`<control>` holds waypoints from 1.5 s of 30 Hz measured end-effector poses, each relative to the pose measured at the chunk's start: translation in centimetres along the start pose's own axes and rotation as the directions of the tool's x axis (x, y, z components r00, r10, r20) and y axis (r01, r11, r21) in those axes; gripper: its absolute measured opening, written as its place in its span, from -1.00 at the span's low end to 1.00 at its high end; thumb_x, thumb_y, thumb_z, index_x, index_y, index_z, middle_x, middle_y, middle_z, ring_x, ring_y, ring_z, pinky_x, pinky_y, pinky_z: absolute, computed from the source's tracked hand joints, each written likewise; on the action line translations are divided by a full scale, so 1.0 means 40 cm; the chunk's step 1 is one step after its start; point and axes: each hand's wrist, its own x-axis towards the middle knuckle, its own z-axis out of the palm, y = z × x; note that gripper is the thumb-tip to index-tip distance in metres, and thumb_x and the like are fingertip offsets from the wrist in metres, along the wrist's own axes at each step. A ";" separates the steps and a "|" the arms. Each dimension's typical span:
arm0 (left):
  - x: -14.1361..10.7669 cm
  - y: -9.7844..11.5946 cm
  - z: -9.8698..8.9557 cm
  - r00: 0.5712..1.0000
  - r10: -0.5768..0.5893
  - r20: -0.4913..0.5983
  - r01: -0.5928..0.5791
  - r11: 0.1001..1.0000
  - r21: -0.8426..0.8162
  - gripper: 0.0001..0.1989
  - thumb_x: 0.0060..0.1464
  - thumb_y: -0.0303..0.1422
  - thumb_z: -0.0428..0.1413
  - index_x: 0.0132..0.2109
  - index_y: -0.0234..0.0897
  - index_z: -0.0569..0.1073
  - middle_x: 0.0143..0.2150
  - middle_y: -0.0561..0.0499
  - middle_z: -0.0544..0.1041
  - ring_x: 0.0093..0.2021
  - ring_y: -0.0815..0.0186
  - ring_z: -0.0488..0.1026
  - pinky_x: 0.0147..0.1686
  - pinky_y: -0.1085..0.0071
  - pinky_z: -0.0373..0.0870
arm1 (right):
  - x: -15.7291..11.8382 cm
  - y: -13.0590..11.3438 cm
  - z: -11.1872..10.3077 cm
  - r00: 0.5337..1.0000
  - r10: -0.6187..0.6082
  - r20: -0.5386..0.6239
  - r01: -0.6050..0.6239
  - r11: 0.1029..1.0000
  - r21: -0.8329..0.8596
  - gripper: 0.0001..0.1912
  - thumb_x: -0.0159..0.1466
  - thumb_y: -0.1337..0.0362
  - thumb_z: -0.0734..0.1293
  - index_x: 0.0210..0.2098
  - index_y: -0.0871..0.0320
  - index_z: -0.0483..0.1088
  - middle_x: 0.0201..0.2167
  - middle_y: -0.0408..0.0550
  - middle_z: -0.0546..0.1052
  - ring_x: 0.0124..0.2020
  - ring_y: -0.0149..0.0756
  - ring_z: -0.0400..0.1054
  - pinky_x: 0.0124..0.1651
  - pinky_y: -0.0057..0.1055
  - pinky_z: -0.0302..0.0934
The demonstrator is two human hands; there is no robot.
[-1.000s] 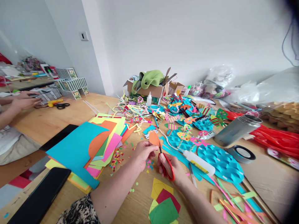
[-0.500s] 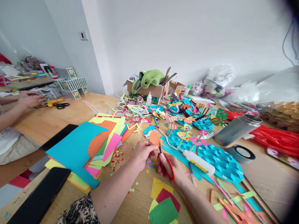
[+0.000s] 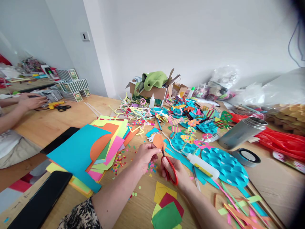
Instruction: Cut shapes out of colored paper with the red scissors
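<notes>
Between finger and thumb, my left hand (image 3: 145,156) pinches the lower edge of a small orange piece of paper (image 3: 158,140). Red-handled scissors (image 3: 172,174) are in my right hand (image 3: 176,173), their dark blades at the right edge of the orange paper. Tiny coloured paper scraps (image 3: 119,163) lie on the table around my left hand. Below my hands are a green paper piece (image 3: 166,216) and a yellow one (image 3: 164,191) with a drawn curve, with a dark red piece between them.
Coloured paper sheets (image 3: 73,146) are stacked left, beside a black phone (image 3: 43,200). Right are a white glue bottle (image 3: 203,167), blue bumpy discs (image 3: 225,165), a metal flask (image 3: 243,132) and tape (image 3: 246,157). Paper fish lie behind. Another person's hands (image 3: 33,100) are far left.
The orange paper has tilted slightly to the right, and the scissors have shifted a little at its edge. Both hands keep their hold.
</notes>
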 end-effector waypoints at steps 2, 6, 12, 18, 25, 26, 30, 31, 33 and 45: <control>0.000 0.000 0.001 1.000 0.008 0.004 -0.008 1.000 -0.016 -0.79 -0.33 -0.33 0.30 -0.57 -0.30 0.41 -0.66 0.11 0.35 -0.62 0.48 0.27 -0.58 0.52 0.13 | -0.001 -0.001 0.001 1.000 -0.001 -0.003 0.001 1.000 0.008 -0.33 0.11 -0.40 0.23 -0.55 0.14 0.23 -0.72 -0.18 0.35 -0.72 -0.50 0.12 -0.63 -0.53 -0.05; 0.000 0.000 0.001 1.000 0.020 0.007 -0.020 0.999 -0.030 -0.78 -0.32 -0.33 0.31 -0.57 -0.30 0.41 -0.66 0.11 0.35 -0.62 0.47 0.28 -0.58 0.52 0.13 | -0.005 -0.007 0.002 1.000 0.004 -0.012 -0.004 1.000 0.015 -0.33 0.09 -0.41 0.24 -0.55 0.12 0.21 -0.73 -0.19 0.34 -0.72 -0.49 0.11 -0.64 -0.52 -0.06; -0.006 0.010 0.003 1.000 0.011 -0.007 -0.011 0.999 -0.046 -0.78 -0.34 -0.32 0.32 -0.54 -0.31 0.45 -0.63 0.09 0.40 -0.59 0.45 0.32 -0.58 0.52 0.16 | -0.003 -0.004 0.001 1.000 0.000 0.011 0.000 1.000 0.017 -0.35 0.13 -0.37 0.24 -0.55 0.13 0.25 -0.72 -0.18 0.34 -0.71 -0.47 0.13 -0.62 -0.50 -0.03; -0.006 0.007 0.002 1.000 0.031 0.005 -0.031 0.999 -0.036 -0.81 -0.31 -0.34 0.30 -0.55 -0.32 0.44 -0.63 0.06 0.44 -0.60 0.44 0.35 -0.58 0.52 0.19 | -0.005 -0.003 -0.001 0.999 -0.017 0.028 0.016 0.999 0.029 -0.35 0.15 -0.37 0.23 -0.53 0.15 0.27 -0.69 -0.16 0.36 -0.69 -0.48 0.14 -0.62 -0.51 -0.05; -0.003 0.004 0.001 0.998 0.054 0.014 -0.054 0.999 -0.009 -0.82 -0.28 -0.35 0.29 -0.56 -0.33 0.45 -0.62 0.05 0.44 -0.59 0.44 0.34 -0.57 0.52 0.18 | -0.008 -0.013 0.001 0.999 -0.018 0.044 0.017 1.000 0.022 -0.35 0.17 -0.35 0.22 -0.53 0.15 0.29 -0.68 -0.15 0.37 -0.68 -0.47 0.14 -0.61 -0.49 -0.04; -0.003 0.004 0.001 0.998 0.055 0.012 -0.054 0.998 -0.006 -0.82 -0.28 -0.35 0.30 -0.56 -0.33 0.45 -0.62 0.05 0.43 -0.59 0.44 0.34 -0.58 0.52 0.18 | -0.008 -0.013 0.001 0.999 -0.018 0.043 0.017 1.000 0.023 -0.35 0.16 -0.36 0.23 -0.53 0.15 0.28 -0.68 -0.15 0.37 -0.68 -0.47 0.13 -0.61 -0.49 -0.04; -0.002 0.005 0.001 0.999 0.047 0.006 -0.047 0.999 -0.015 -0.82 -0.31 -0.35 0.30 -0.57 -0.32 0.45 -0.63 0.07 0.42 -0.60 0.45 0.33 -0.58 0.52 0.18 | -0.007 -0.008 0.000 0.999 -0.020 0.041 0.019 1.000 0.021 -0.36 0.16 -0.36 0.23 -0.53 0.15 0.28 -0.69 -0.17 0.35 -0.69 -0.47 0.12 -0.61 -0.49 -0.04; -0.002 0.006 0.001 0.999 0.045 0.005 -0.045 0.999 -0.016 -0.82 -0.31 -0.35 0.29 -0.57 -0.32 0.45 -0.63 0.07 0.41 -0.60 0.45 0.33 -0.58 0.52 0.18 | -0.006 -0.006 -0.001 0.999 -0.020 0.042 0.020 1.000 0.020 -0.36 0.17 -0.35 0.23 -0.53 0.15 0.28 -0.70 -0.17 0.35 -0.69 -0.47 0.12 -0.61 -0.50 -0.04; -0.002 0.007 0.001 0.999 0.046 -0.001 -0.046 0.999 -0.013 -0.83 -0.32 -0.35 0.28 -0.58 -0.32 0.45 -0.64 0.07 0.41 -0.60 0.45 0.32 -0.58 0.51 0.18 | -0.005 -0.001 -0.002 0.999 -0.019 0.041 0.018 1.000 0.015 -0.36 0.17 -0.35 0.23 -0.54 0.14 0.27 -0.71 -0.17 0.34 -0.69 -0.47 0.13 -0.60 -0.49 -0.03; -0.005 0.019 -0.001 1.000 0.010 -0.003 -0.010 1.000 -0.015 -0.85 -0.35 -0.35 0.27 -0.57 -0.33 0.48 -0.63 0.06 0.42 -0.61 0.45 0.33 -0.59 0.51 0.18 | -0.003 0.003 -0.004 1.000 -0.002 0.019 0.002 1.000 0.003 -0.38 0.15 -0.32 0.28 -0.56 0.14 0.27 -0.73 -0.18 0.35 -0.72 -0.48 0.12 -0.62 -0.51 -0.03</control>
